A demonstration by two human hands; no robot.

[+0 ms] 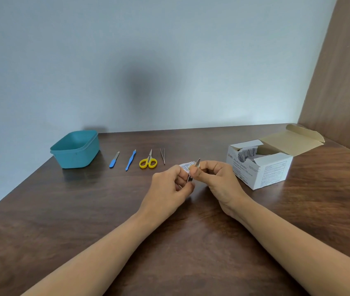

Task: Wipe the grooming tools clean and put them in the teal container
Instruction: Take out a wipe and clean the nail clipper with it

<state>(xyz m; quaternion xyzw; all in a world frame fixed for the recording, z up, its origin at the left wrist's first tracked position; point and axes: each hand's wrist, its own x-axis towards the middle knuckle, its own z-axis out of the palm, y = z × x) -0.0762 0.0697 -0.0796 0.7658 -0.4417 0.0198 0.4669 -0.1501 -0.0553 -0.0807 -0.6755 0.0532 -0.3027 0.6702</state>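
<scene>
Both hands meet low over the desk, close in front of me, and I judge the step in hand to be wiping the first tool with an alcohol swab; to do it well I should pinch the tool firmly by one end, draw the swab along its whole length on both faces, and turn it rather than rub one spot; I should also mind the pointed tip near my thumb; my left hand has its fingers curled, thumb and forefinger pinching the swab packet, whose printed white edge sticks out above the knuckles; my right hand is curled too, thumb and forefinger pinching a small metal tool, its slim silver end pointing up and away; packet and tool touch between the two thumbs, though I cannot tell whether the swab is out of its wrapper, nor what kind of tool this is; farther off, in a row on the desk, lie the tweezers, the yellow scissors, the blue cuticle pusher and the blue nail file, each apart from the next and, by my reckoning, not yet wiped; right of my hands stands the open box of alcohol swabs, flap thrown back; farthest left, beyond the file, the teal container sits near the wall, and I see no tool in it.
</scene>
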